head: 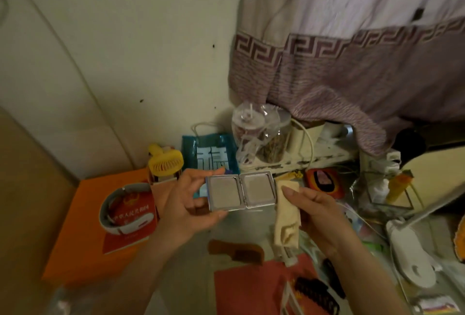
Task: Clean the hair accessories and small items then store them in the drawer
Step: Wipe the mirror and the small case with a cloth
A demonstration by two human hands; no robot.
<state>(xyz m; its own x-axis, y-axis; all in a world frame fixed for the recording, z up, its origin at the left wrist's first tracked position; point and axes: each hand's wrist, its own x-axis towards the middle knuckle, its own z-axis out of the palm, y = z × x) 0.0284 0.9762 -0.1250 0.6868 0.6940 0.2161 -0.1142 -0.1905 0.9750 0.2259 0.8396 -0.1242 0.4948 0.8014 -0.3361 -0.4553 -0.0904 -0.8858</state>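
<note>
The left hand (186, 204) holds the open compact mirror (240, 191) by its 9 o'clock edge, thumb above, fingers below, over the worktop (241, 226). The right hand (317, 211) grips a folded cloth (286, 214) at the mirror's 3 o'clock side. The mirror looks light, rigid, slick and breakable; the frame edges seem the safest hold, with the hinge supported.

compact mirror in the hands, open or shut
Open: the compact mirror lies spread flat, both square panels side by side at the hinge, gripped by the left hand.
</note>
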